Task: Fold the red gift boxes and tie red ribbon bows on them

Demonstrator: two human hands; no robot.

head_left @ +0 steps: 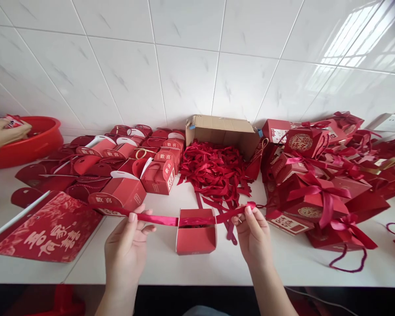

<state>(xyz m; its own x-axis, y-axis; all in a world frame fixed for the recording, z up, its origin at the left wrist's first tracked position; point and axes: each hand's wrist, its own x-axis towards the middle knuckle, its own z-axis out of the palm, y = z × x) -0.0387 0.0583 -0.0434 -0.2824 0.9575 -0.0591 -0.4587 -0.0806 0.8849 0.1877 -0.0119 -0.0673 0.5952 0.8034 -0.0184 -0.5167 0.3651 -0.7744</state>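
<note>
A small red gift box (196, 240) stands on the white table in front of me. Across its top runs a dark red ribbon (162, 219), stretched out to both sides. My left hand (127, 239) pinches the ribbon on the left between thumb and fingers. On the right, my right hand (254, 232) pinches the other end, where a bit of ribbon sticks up above the thumb. Neither hand touches the box. Behind the box, a heap of loose red ribbons (217, 169) spills from a cardboard box (222, 123) lying on its side.
Rows of red boxes (159, 175) stand at left, behind a red paper bag (49, 232). Ribbon-tied boxes (318, 199) pile up at right. At far left another person's hand (8, 131) holds small packets over a red basin (42, 138). A tiled wall (184, 74) closes the back.
</note>
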